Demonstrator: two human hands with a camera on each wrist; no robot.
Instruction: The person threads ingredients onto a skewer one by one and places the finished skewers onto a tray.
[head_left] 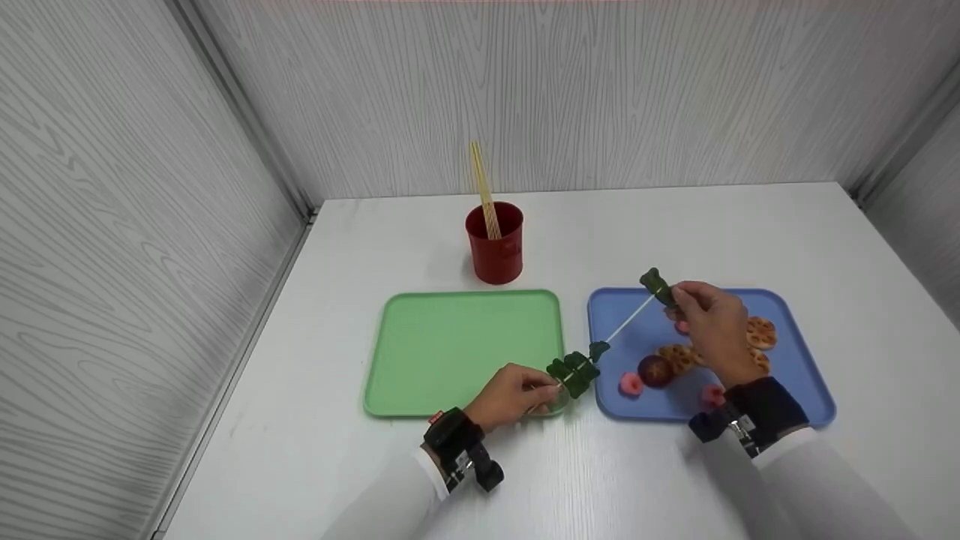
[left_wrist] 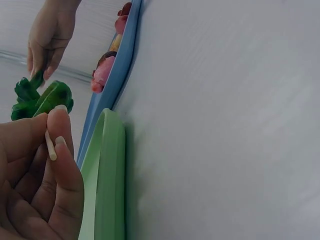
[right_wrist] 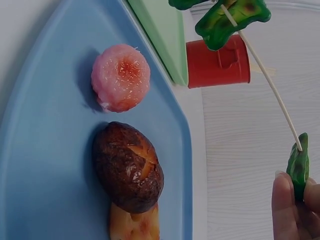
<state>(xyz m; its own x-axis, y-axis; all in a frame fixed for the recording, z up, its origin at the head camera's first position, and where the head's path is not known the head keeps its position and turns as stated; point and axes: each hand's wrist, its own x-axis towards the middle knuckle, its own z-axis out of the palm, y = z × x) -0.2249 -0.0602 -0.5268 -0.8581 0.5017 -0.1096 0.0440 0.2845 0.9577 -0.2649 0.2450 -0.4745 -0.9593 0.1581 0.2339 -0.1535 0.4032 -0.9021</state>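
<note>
Left hand [head_left: 514, 396] pinches the skewer [head_left: 626, 322] at its butt end, steadying it w/ greens already on, above the blue tray [head_left: 810, 390]. Right hand [head_left: 712, 326] pinches a green piece [head_left: 656, 286] at the tip, lined up for threading.

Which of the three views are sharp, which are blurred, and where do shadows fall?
Head view: even, soft light, sharp overall, with a faint shadow beside the red cup. Left wrist view: the left hand is close and soft, and the blue tray beyond it is blurred. Right wrist view: the mushroom is sharp and casts a dark shadow.
</note>
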